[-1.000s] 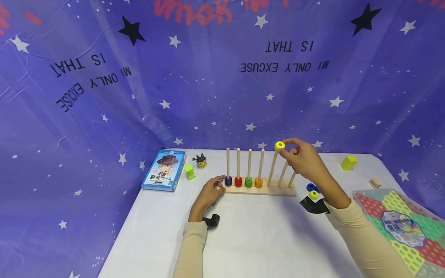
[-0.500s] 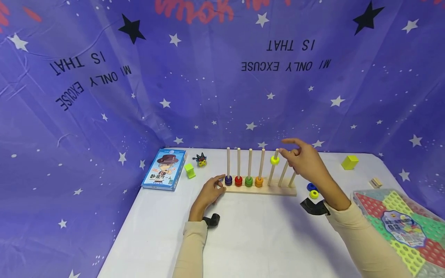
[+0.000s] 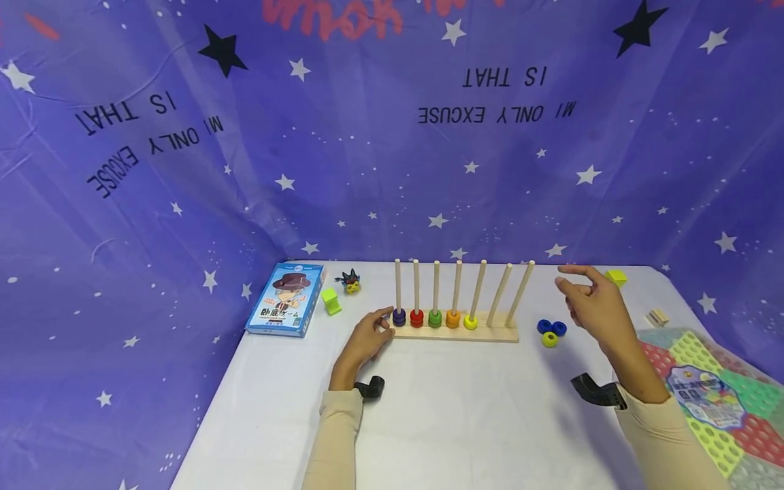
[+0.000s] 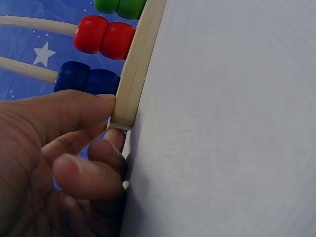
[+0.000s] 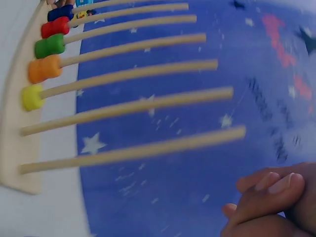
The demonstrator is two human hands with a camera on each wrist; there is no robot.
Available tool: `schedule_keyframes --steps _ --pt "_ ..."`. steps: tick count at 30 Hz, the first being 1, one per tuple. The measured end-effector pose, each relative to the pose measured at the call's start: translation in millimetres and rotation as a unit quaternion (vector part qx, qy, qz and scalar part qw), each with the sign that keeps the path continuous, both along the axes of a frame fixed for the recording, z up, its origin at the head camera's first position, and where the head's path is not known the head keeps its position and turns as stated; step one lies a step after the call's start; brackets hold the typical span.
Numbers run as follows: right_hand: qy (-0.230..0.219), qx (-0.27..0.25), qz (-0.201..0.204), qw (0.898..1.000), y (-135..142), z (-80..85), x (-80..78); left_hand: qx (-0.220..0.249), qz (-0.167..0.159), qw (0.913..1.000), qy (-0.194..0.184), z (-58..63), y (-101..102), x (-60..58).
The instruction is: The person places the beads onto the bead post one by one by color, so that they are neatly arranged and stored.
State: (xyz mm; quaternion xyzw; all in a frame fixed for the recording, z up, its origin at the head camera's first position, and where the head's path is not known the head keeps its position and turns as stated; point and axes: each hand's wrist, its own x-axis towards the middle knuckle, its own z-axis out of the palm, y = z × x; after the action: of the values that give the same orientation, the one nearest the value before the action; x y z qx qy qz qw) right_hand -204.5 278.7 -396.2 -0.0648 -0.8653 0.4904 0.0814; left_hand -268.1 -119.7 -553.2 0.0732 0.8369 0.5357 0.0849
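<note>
A wooden peg stand (image 3: 456, 333) with a row of upright pegs stands on the table. Purple-blue, red, green and orange bead pairs sit low on its left pegs. A single yellow bead (image 3: 470, 323) rests at the bottom of the peg beside the orange pair; the two rightmost pegs are bare. My left hand (image 3: 366, 338) holds the stand's left end, its fingertips at the wood's corner in the left wrist view. Off to the right of the stand, my right hand (image 3: 597, 306) is raised in the air with nothing in its fingers.
Two blue beads (image 3: 544, 327) and another yellow bead (image 3: 550, 339) lie right of the stand. A blue card box (image 3: 285, 299), a lime block (image 3: 331, 301) and a small figure (image 3: 350, 281) are at left. A patterned packet (image 3: 704, 395) lies at right, near a lime block (image 3: 616, 277).
The right hand let go of the yellow bead at the peg's top, and the bead slid to the base. That hand then moved right. The left hand stays at the stand's end.
</note>
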Motion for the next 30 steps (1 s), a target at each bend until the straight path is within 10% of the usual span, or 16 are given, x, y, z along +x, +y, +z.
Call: schedule_keyframes --steps 7,14,30 --pt "-0.056 -0.021 -0.055 0.997 29 -65.5 13.4 -0.005 0.005 1.0 -0.002 -0.8 -2 0.2" --pt "-0.117 0.005 -0.027 0.993 35 -127.9 25.0 0.004 0.005 1.0 -0.007 -0.2 -1 1.3" --pt "-0.126 0.062 -0.024 0.99 30 -149.8 12.5 0.014 0.004 0.9998 -0.009 -2.2 0 1.1"
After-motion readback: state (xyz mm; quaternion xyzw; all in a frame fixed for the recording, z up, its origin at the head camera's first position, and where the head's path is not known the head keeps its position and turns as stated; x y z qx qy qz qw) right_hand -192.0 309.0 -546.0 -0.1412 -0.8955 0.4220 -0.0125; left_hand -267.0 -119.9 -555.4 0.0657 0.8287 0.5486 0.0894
